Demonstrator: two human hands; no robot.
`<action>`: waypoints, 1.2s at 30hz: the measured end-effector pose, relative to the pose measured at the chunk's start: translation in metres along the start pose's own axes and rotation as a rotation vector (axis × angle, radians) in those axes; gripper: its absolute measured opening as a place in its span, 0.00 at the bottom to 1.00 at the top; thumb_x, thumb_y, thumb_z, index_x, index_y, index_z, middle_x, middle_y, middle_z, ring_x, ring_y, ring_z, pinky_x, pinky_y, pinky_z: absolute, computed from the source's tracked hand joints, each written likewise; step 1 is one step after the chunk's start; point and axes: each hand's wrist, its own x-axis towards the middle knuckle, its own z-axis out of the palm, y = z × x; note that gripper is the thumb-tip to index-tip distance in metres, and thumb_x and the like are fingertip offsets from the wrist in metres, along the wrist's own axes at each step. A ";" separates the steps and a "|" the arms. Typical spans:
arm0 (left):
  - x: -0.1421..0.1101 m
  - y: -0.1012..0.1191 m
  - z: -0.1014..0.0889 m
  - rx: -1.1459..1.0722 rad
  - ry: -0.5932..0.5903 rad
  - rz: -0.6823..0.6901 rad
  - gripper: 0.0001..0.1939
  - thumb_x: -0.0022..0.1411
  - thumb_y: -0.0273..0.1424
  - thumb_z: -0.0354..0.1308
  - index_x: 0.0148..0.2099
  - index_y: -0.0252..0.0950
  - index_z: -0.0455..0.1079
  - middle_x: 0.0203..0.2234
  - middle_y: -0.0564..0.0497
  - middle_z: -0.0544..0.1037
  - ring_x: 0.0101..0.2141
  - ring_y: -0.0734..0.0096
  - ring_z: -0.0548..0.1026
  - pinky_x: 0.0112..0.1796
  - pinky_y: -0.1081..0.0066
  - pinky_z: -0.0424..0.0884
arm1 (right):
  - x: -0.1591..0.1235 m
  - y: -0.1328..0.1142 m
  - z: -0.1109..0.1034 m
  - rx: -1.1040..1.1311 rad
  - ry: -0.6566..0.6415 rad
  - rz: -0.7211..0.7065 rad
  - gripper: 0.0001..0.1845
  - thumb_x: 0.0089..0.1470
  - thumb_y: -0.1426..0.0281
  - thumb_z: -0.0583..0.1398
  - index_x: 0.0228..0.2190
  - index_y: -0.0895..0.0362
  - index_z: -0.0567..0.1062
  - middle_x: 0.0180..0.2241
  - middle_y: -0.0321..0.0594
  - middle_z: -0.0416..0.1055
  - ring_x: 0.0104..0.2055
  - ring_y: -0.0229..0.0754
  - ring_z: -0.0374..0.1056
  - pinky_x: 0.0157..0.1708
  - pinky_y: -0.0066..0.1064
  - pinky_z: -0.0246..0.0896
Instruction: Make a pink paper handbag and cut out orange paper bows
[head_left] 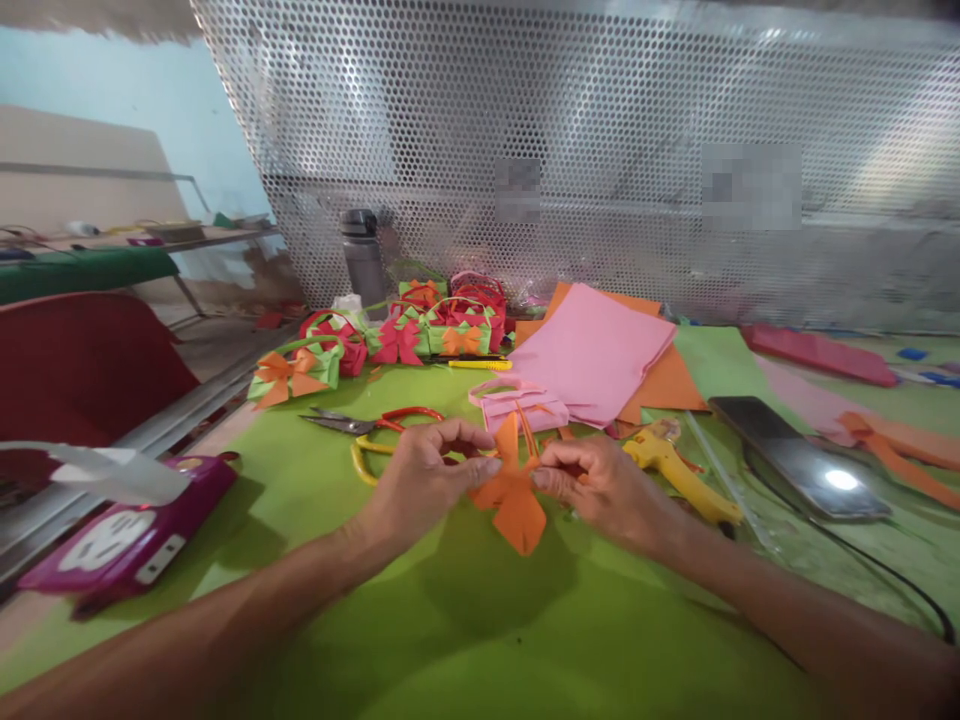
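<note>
An orange paper bow [519, 505] is held up over the green tabletop between my two hands. My left hand [442, 465] pinches its left side between thumb and fingers. On the other side, my right hand [592, 480] is closed with thumb and fingertips at the bow's right edge. Thin orange strips rise from the bow's middle. Just behind it lies a small pink paper bag [517, 403] with a handle. Scissors [360, 422] with red and yellow handles rest beyond my left hand. A yellow glue gun [682, 475] lies beside my right hand.
Small paper bags with bows [457, 335] stand in a group at the back, near a grey bottle [363, 255]. A yellow cutter [480, 364] and pink paper sheets [589, 350] lie before the perforated metal panel. A purple power strip [142, 530] sits left, a phone [795, 455] right.
</note>
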 end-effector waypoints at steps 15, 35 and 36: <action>0.003 -0.005 0.000 -0.111 -0.031 -0.055 0.12 0.45 0.33 0.65 0.33 0.33 0.72 0.27 0.50 0.75 0.27 0.73 0.70 0.28 0.73 0.65 | -0.001 -0.001 0.001 -0.015 -0.005 0.009 0.17 0.55 0.63 0.53 0.18 0.56 0.59 0.17 0.29 0.50 0.20 0.33 0.46 0.19 0.26 0.41; 0.008 0.000 -0.007 -0.057 0.013 0.047 0.11 0.55 0.34 0.55 0.24 0.34 0.64 0.15 0.58 0.61 0.18 0.81 0.56 0.19 0.76 0.50 | 0.000 0.004 0.002 0.128 0.086 0.061 0.29 0.59 0.52 0.41 0.20 0.57 0.66 0.19 0.36 0.66 0.22 0.37 0.63 0.24 0.28 0.55; 0.011 0.000 -0.010 -0.124 0.047 0.040 0.11 0.54 0.34 0.56 0.24 0.35 0.64 0.15 0.58 0.61 0.17 0.81 0.56 0.19 0.77 0.51 | 0.000 0.005 0.002 0.123 0.105 0.050 0.30 0.59 0.52 0.41 0.20 0.57 0.67 0.19 0.37 0.66 0.23 0.37 0.64 0.25 0.28 0.56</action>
